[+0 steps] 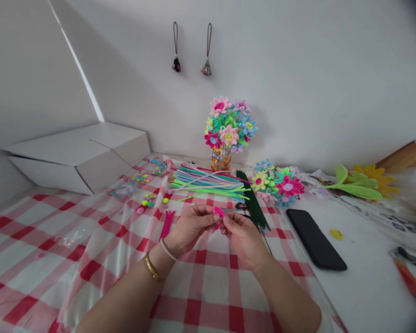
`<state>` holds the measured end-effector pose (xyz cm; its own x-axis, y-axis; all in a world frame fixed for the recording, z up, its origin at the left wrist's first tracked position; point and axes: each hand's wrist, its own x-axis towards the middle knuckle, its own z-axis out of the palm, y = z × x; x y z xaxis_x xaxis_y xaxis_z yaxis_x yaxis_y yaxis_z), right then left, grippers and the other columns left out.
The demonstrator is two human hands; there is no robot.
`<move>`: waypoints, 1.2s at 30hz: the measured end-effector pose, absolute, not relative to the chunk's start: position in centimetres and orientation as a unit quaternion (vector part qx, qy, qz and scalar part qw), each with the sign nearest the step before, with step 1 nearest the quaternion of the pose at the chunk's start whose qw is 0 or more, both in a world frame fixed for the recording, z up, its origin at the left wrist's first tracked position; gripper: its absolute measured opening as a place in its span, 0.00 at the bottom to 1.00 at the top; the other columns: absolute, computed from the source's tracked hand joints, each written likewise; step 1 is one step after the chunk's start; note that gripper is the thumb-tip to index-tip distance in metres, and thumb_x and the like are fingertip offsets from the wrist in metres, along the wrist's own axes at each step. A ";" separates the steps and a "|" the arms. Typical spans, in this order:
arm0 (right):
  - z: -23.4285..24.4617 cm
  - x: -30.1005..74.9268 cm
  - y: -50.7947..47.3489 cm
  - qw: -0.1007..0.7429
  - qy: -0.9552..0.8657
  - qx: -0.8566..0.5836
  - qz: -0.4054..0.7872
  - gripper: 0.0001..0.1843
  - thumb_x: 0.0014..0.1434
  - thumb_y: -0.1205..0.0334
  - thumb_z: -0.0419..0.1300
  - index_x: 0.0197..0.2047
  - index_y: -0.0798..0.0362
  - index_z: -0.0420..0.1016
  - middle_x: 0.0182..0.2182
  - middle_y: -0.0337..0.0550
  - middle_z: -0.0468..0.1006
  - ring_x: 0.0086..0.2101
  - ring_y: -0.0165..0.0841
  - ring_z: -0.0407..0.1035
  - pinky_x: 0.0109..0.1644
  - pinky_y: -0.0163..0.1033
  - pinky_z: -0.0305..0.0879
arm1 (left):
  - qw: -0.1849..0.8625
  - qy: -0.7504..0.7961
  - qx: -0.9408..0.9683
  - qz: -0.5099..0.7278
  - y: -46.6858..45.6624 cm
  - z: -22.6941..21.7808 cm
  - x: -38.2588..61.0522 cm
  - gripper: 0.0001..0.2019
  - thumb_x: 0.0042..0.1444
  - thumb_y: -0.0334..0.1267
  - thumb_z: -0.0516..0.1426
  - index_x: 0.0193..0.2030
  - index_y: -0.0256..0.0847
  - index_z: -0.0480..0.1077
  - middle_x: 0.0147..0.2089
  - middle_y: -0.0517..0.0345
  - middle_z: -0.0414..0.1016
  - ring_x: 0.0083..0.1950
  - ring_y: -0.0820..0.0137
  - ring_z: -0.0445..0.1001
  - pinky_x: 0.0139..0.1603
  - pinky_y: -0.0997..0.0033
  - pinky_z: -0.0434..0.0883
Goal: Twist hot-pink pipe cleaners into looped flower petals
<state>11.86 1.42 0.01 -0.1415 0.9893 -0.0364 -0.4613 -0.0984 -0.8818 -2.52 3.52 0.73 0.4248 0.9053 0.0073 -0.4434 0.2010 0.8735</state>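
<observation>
Between my two hands is a small bent piece of bright pink pipe cleaner (218, 212), raised above the checked cloth. My left hand (195, 225) pinches it from the left, with thumb and forefinger closed on it. From the other side, the fingers of my right hand (241, 233) are also closed on the pink piece. Its lower part is partly hidden by my fingertips. Several straight pink pipe cleaners (167, 225) lie just left of my left hand. Behind my hands, scissors (241, 206) show in part.
A bundle of coloured pipe cleaners (211, 182) and dark green stems (252, 203) lie beyond my hands. Pompoms (148, 201) are at left, near a white box (86, 152). Fuzzy flowers fill a jar (221, 159); more flowers (280, 182) and a black phone (315, 238) lie right.
</observation>
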 end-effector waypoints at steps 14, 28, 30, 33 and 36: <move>-0.2 11.6 1.2 0.546 -0.404 -0.320 0.661 0.07 0.51 0.60 0.63 0.28 0.55 0.74 0.23 0.37 0.70 0.25 0.26 0.60 0.32 0.35 0.54 | 0.726 0.231 0.430 0.485 3.4 0.1 -1.8 0.05 0.48 0.33 0.60 0.32 0.34 0.72 0.26 0.56 0.71 0.27 0.74 0.68 0.32 0.72 0.63; -0.4 11.7 1.5 0.589 -0.414 -0.391 0.573 0.07 0.48 0.60 0.65 0.31 0.53 0.75 0.25 0.37 0.74 0.28 0.30 0.66 0.37 0.37 0.60 | 0.642 0.313 0.489 0.501 3.3 0.1 -1.1 0.10 0.48 0.40 0.59 0.31 0.33 0.70 0.25 0.61 0.65 0.25 0.78 0.60 0.26 0.76 0.57; -0.5 11.7 1.5 0.591 -0.415 -0.393 0.570 0.07 0.48 0.60 0.65 0.31 0.53 0.75 0.25 0.37 0.73 0.28 0.29 0.65 0.37 0.37 0.60 | 0.641 0.307 0.492 0.503 3.2 0.2 -1.1 0.09 0.48 0.39 0.60 0.31 0.33 0.70 0.25 0.61 0.65 0.25 0.78 0.60 0.26 0.76 0.57; -0.8 11.7 1.5 0.583 -0.426 -0.381 0.578 0.07 0.50 0.60 0.64 0.30 0.54 0.74 0.24 0.37 0.72 0.28 0.28 0.64 0.36 0.36 0.59 | 0.641 0.299 0.495 0.504 3.2 0.3 -1.2 0.07 0.48 0.36 0.60 0.30 0.33 0.71 0.24 0.60 0.66 0.25 0.77 0.61 0.27 0.76 0.58; -0.8 11.7 1.5 0.581 -0.431 -0.369 0.584 0.07 0.51 0.59 0.63 0.31 0.54 0.74 0.23 0.37 0.71 0.27 0.28 0.63 0.36 0.36 0.58 | 0.654 0.286 0.490 0.501 3.2 0.3 -1.3 0.07 0.48 0.36 0.60 0.31 0.33 0.72 0.25 0.58 0.68 0.26 0.76 0.63 0.28 0.75 0.59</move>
